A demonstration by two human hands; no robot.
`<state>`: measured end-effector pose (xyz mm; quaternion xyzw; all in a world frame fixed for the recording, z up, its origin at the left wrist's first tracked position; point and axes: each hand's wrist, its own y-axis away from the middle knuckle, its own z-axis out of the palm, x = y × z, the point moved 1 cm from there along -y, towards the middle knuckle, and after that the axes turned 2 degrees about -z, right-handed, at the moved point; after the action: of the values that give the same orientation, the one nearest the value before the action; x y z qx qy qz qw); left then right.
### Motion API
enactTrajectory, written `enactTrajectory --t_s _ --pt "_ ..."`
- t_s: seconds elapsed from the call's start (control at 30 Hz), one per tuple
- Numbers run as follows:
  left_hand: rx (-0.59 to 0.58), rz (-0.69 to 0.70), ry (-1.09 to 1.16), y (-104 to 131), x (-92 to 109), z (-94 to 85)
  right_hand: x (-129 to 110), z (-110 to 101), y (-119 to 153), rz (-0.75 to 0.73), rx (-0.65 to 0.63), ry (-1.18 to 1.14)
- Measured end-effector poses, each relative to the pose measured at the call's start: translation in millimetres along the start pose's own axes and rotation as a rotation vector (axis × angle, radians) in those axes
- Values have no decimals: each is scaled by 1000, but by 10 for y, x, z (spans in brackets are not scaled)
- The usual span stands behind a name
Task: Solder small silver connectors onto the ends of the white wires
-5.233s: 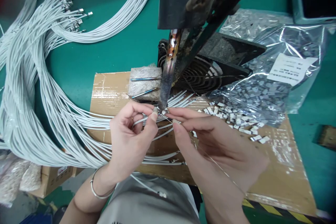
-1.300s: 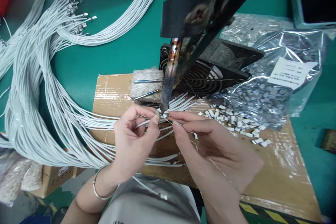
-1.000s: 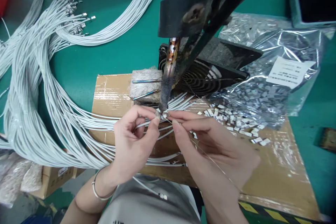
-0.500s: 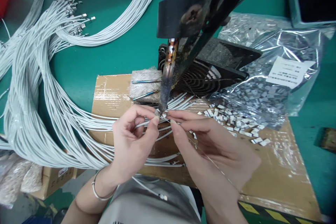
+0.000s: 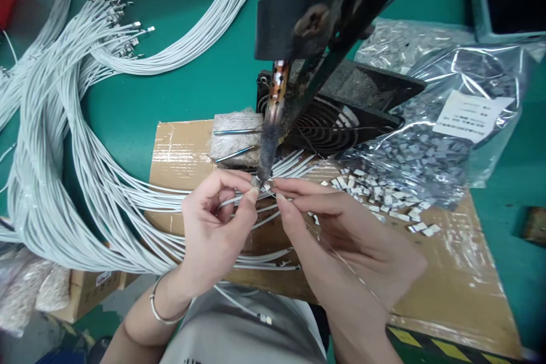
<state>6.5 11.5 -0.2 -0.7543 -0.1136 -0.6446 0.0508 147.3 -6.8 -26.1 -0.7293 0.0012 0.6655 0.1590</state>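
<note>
My left hand [image 5: 222, 222] is closed, thumb and forefinger pinching the end of a white cable [image 5: 232, 201] right under the tip of a soldering iron [image 5: 269, 142]. The small part at that cable end is mostly covered by the fingertips. From the right, my right hand [image 5: 336, 233] pinches a thin solder wire [image 5: 352, 269], whose end reaches the iron's tip. The wire trails back across the palm toward the wrist. The iron is clamped upright in a black stand [image 5: 294, 23], pointing down. More white cables [image 5: 157, 199] run beneath and beside my left hand.
Small white-and-metal pieces [image 5: 392, 199] lie scattered on the cardboard [image 5: 452, 278], beside a clear bag [image 5: 460, 85] of them. A black fan [image 5: 328, 128] stands behind the iron. Left of it sits a wrapped block [image 5: 234, 139] with two metal rods. Large cable bundles [image 5: 46, 153] cover the left side.
Almost nothing differs. Both hands stay at the iron's tip, with only a very slight shift of the right hand and of the view.
</note>
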Motion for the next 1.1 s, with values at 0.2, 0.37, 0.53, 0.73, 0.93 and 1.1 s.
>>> enactTrajectory --t_s 0.2,0.37,0.53,0.73,0.93,1.1 --pt "-10 14 1 3 -15 -15 -2 6 -7 4 -3 -12" --pt "-4 23 1 4 -20 -18 -3 13 0 -7 -6 -14" --pt "-10 -13 -24 3 -12 -30 14 5 10 4 -18 -21" --pt "4 -49 -23 3 1 -26 6 6 30 15 -21 -20" --pt "-60 -88 20 139 -16 -16 -1 -130 12 98 199 32" --pt "-271 -99 -42 422 -84 -27 206 -585 20 144 373 -208"
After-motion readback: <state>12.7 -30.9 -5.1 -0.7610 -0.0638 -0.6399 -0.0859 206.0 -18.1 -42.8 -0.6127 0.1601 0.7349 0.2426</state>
